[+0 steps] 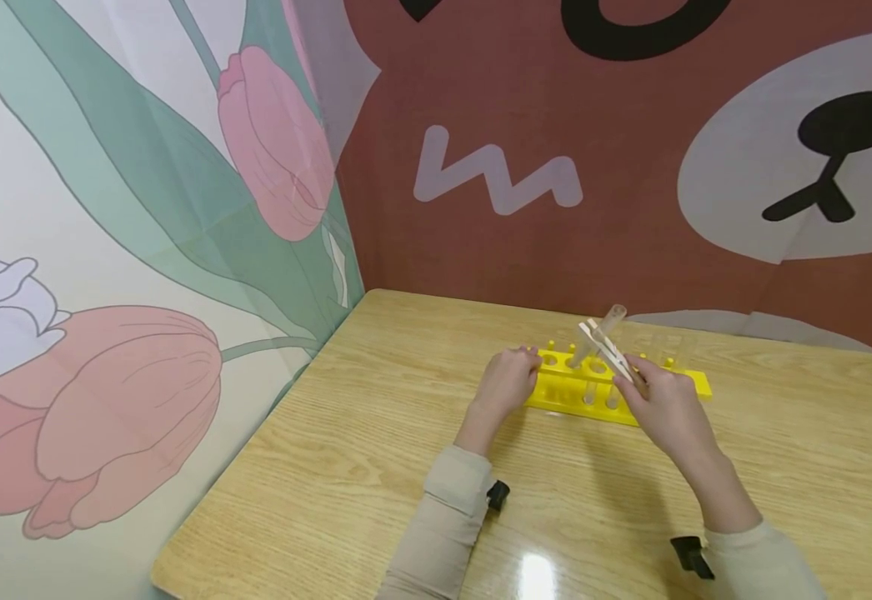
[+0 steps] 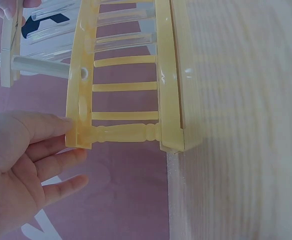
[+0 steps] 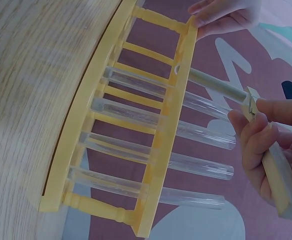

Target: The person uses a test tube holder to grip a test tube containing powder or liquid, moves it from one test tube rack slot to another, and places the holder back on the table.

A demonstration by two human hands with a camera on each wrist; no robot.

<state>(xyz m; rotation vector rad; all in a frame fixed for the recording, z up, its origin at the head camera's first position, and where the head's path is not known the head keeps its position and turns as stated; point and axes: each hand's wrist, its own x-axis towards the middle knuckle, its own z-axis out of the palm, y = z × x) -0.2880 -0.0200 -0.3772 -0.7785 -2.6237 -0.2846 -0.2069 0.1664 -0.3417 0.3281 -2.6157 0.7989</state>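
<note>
A yellow test tube rack (image 1: 571,406) stands on the table, and several clear test tubes (image 3: 201,165) sit upright in its holes. My left hand (image 1: 507,379) pinches the left end of the rack's top bar between thumb and fingers. In my right hand (image 1: 669,412) is a wooden test tube clamp (image 3: 281,187), held along its handles. The clamp's jaws grip another test tube (image 3: 218,84), tilted and cloudy-looking. That tube's lower end is right at a hole in the top bar, near my left hand, as the left wrist view shows.
The wood-grain table (image 1: 331,450) runs back to a wall cloth with a brown bear face (image 1: 526,83). A flower-print cloth (image 1: 158,208) hangs along the left edge. Short yellow pegs (image 1: 551,345) stand along the back of the rack.
</note>
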